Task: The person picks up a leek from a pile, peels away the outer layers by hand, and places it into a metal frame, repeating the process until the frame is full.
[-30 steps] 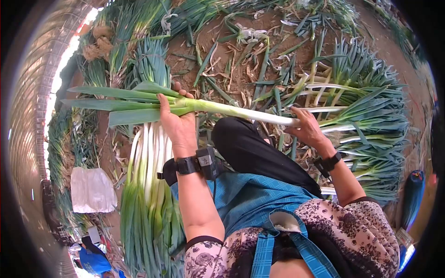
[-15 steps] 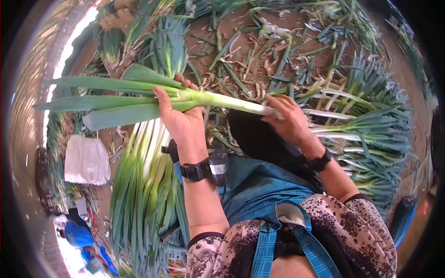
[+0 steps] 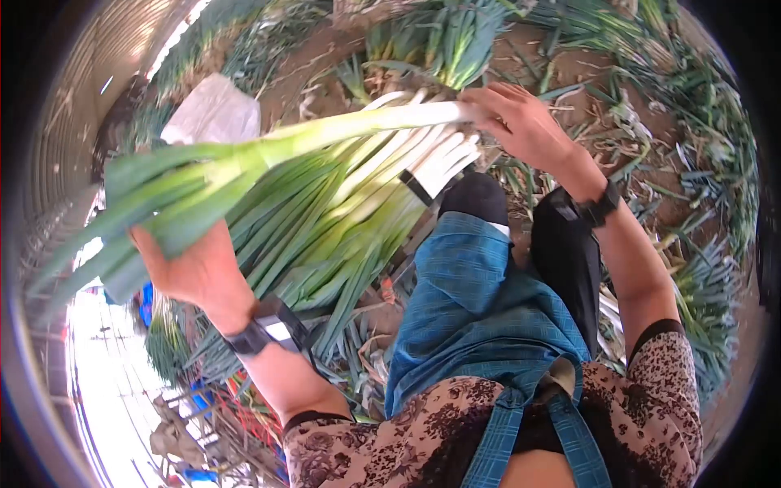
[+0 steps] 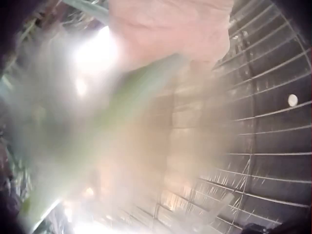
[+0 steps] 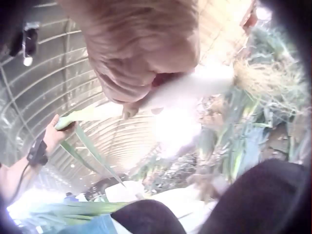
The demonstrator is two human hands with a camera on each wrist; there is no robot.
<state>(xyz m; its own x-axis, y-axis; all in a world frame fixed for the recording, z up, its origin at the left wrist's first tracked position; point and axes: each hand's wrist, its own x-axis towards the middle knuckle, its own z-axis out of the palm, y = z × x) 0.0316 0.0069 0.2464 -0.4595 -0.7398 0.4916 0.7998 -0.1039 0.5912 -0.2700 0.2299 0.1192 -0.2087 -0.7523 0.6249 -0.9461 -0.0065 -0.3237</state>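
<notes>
A large leek [image 3: 325,134] spans both hands above a pile of leeks [image 3: 350,203] in the head view. The right hand [image 3: 529,130] grips its white end; in the right wrist view the right hand [image 5: 146,53] curls round the white stalk [image 5: 185,90], with stringy roots [image 5: 263,80] beyond it. At the leafy end, the left hand [image 3: 191,264] is under the green leaves, its fingers mostly hidden by them. The left wrist view is blurred, with part of the left hand [image 4: 170,31] beside a green leaf [image 4: 141,87].
A white sack [image 3: 213,112] lies beyond the pile at the upper left. More leeks [image 3: 700,301] lie at the right, with leaf scraps on the soil. The person's knees [image 3: 476,199] are close to the pile's white ends. A curved ribbed wall [image 3: 106,41] stands at the left.
The head view has turned left. Both hands have swung the held leek over the pile, with its leafy end lower and its white end higher. The right hand has closed round the white end.
</notes>
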